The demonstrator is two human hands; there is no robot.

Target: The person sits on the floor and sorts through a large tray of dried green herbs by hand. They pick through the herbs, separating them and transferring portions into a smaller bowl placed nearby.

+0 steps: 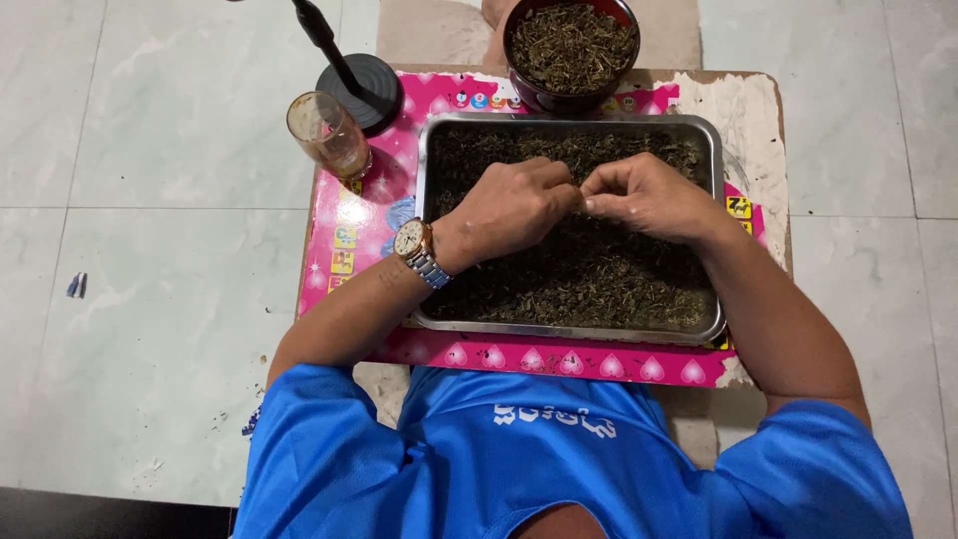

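A rectangular metal tray point(423, 180) full of dark dried leaf bits sits on a small pink table point(349, 240). Both hands hover over the middle of the tray, fingertips meeting. My left hand point(514, 205), with a wristwatch on the wrist, has its fingers curled and pinched together. My right hand point(644, 195) pinches toward it from the right. Something small seems to be held between the fingertips, but it is too small to make out.
A dark red bowl point(569, 100) of the same dried leaves stands at the table's far edge. A glass point(327, 135) with a little liquid and a black round stand base point(361, 85) sit at the far left. Pale tiled floor surrounds the table.
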